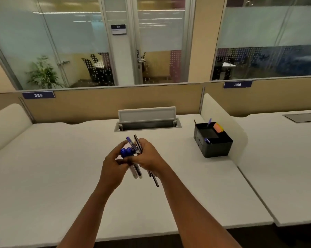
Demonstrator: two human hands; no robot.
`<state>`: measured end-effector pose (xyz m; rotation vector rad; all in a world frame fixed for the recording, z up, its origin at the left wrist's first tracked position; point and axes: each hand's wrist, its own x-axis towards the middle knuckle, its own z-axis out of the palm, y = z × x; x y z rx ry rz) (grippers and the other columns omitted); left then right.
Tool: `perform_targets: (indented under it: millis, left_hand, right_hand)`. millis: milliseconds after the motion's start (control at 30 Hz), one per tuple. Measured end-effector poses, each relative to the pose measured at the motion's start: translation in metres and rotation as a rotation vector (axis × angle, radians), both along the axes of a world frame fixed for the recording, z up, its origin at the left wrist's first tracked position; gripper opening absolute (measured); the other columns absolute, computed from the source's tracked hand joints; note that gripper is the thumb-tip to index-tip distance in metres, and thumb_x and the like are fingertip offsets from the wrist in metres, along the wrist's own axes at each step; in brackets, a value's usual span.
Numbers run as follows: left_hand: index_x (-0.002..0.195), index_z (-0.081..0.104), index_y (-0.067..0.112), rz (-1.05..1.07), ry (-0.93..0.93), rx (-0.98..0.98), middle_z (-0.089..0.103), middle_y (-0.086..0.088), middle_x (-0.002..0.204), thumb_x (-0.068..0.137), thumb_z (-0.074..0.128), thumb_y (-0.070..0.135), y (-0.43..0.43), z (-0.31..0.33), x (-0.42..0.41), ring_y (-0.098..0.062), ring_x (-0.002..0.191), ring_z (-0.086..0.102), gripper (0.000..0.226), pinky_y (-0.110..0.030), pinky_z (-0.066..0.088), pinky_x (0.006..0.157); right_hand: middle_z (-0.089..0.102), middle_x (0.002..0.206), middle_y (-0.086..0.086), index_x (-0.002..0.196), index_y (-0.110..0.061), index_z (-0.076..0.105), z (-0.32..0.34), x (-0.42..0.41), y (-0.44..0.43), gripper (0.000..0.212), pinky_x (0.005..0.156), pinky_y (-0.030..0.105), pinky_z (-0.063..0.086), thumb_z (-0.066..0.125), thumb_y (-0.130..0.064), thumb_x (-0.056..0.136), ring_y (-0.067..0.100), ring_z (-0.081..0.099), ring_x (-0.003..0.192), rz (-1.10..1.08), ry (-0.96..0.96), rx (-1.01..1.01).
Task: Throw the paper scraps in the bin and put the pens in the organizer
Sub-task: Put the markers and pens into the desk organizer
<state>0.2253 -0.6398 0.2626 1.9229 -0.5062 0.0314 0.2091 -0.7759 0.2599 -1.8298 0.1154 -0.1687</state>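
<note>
The bundle of blue-capped and dark-barrelled pens (133,158) is held above the middle of the white desk surface (44,167), clear of it and roughly upright, caps uppermost. Both hands close on the bundle — the left hand (113,163) curls its fingers round the capped ends, and the right hand (147,156) clamps the dark barrels from the other side.

The step in hand appears to be the pen stage: gathering and squaring the pens. No paper scraps or bin are visible.

The black box-shaped plastic organizer (212,140) stands well apart to the right, against the white desk divider (222,119), with at least one pen already in it. The next move calls for carrying the bundle rightward and lowering it into an open compartment — tips first, grip kept firm.
</note>
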Motion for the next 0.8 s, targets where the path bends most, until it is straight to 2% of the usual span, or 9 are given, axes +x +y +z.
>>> perform_targets:
  millis: [67, 167, 200, 333, 467, 567, 667, 733, 800]
  left_hand:
    - [0.138, 0.045, 0.018, -0.051, -0.008, 0.01, 0.056, -0.004, 0.124, 0.078, 0.062, -0.015, -0.027, -0.002, 0.001, -0.005, 0.087, 0.063, 0.07, -0.009, 0.052, 0.073]
    - [0.132, 0.051, 0.015, -0.115, -0.014, 0.101, 0.059, -0.01, 0.128, 0.078, 0.063, -0.013, -0.06, -0.007, 0.01, -0.018, 0.088, 0.066, 0.062, -0.028, 0.056, 0.081]
    - [0.129, 0.053, 0.014, -0.133, -0.02, 0.136, 0.061, -0.012, 0.126, 0.078, 0.064, -0.012, -0.07, -0.009, 0.014, -0.019, 0.086, 0.066, 0.058, -0.03, 0.056, 0.082]
    - [0.125, 0.054, 0.012, -0.235, -0.06, 0.225, 0.064, -0.013, 0.12, 0.082, 0.063, -0.007, -0.112, -0.018, 0.027, -0.016, 0.086, 0.064, 0.049, -0.026, 0.053, 0.081]
    - [0.126, 0.054, 0.012, -0.331, -0.085, 0.249, 0.064, -0.012, 0.122, 0.083, 0.064, -0.004, -0.161, -0.02, 0.04, -0.018, 0.096, 0.06, 0.047, -0.03, 0.049, 0.091]
    - [0.123, 0.056, 0.011, -0.413, -0.105, 0.208, 0.066, -0.01, 0.117, 0.083, 0.066, 0.0, -0.193, -0.018, 0.048, -0.012, 0.091, 0.057, 0.043, -0.016, 0.044, 0.084]
    - [0.12, 0.057, 0.01, -0.466, -0.129, 0.167, 0.065, -0.006, 0.112, 0.084, 0.064, -0.001, -0.218, -0.021, 0.055, -0.008, 0.088, 0.055, 0.039, 0.0, 0.037, 0.071]
    - [0.119, 0.057, 0.009, -0.482, -0.148, 0.144, 0.065, -0.007, 0.111, 0.084, 0.063, -0.003, -0.232, -0.024, 0.062, -0.008, 0.087, 0.055, 0.038, -0.001, 0.039, 0.071]
    - [0.12, 0.056, 0.009, -0.481, -0.109, 0.115, 0.063, -0.01, 0.115, 0.083, 0.062, -0.005, -0.247, -0.028, 0.067, -0.017, 0.093, 0.06, 0.04, -0.014, 0.048, 0.079]
  right_hand:
    - [0.058, 0.093, 0.002, 0.104, -0.017, 0.047, -0.006, 0.001, -0.026, 0.047, 0.073, 0.024, 0.053, 0.081, -0.03, 0.073, 0.016, 0.059, 0.084, -0.048, 0.031, -0.008]
    - [0.057, 0.093, 0.002, 0.104, -0.018, 0.046, -0.018, 0.0, -0.061, 0.048, 0.07, 0.021, 0.052, 0.081, -0.033, 0.074, 0.014, 0.059, 0.082, -0.098, 0.051, 0.007]
    - [0.058, 0.094, 0.004, 0.105, -0.018, 0.046, -0.021, 0.0, -0.071, 0.049, 0.071, 0.022, 0.052, 0.08, -0.033, 0.074, 0.015, 0.059, 0.083, -0.111, 0.057, 0.008]
    - [0.058, 0.095, 0.005, 0.106, -0.018, 0.046, -0.028, -0.003, -0.11, 0.049, 0.072, 0.024, 0.052, 0.08, -0.033, 0.075, 0.015, 0.059, 0.082, -0.191, 0.082, -0.006]
    - [0.058, 0.093, 0.003, 0.104, -0.018, 0.048, -0.025, -0.006, -0.152, 0.05, 0.071, 0.024, 0.052, 0.08, -0.039, 0.073, 0.014, 0.059, 0.08, -0.304, 0.099, -0.032]
    - [0.059, 0.086, -0.001, 0.097, -0.023, 0.05, -0.019, -0.007, -0.178, 0.05, 0.069, 0.024, 0.054, 0.082, -0.047, 0.067, 0.013, 0.06, 0.078, -0.377, 0.094, -0.004]
    - [0.06, 0.086, -0.002, 0.097, -0.023, 0.052, -0.017, -0.004, -0.195, 0.053, 0.08, 0.034, 0.056, 0.081, -0.051, 0.064, 0.017, 0.062, 0.085, -0.466, 0.106, -0.008]
    - [0.061, 0.089, -0.003, 0.101, -0.021, 0.053, -0.018, -0.002, -0.202, 0.056, 0.079, 0.033, 0.055, 0.081, -0.053, 0.064, 0.016, 0.062, 0.088, -0.528, 0.099, -0.003]
    - [0.061, 0.093, -0.007, 0.109, -0.021, 0.052, -0.02, -0.003, -0.208, 0.059, 0.075, 0.026, 0.05, 0.079, -0.053, 0.067, 0.011, 0.06, 0.09, -0.588, 0.087, 0.031]
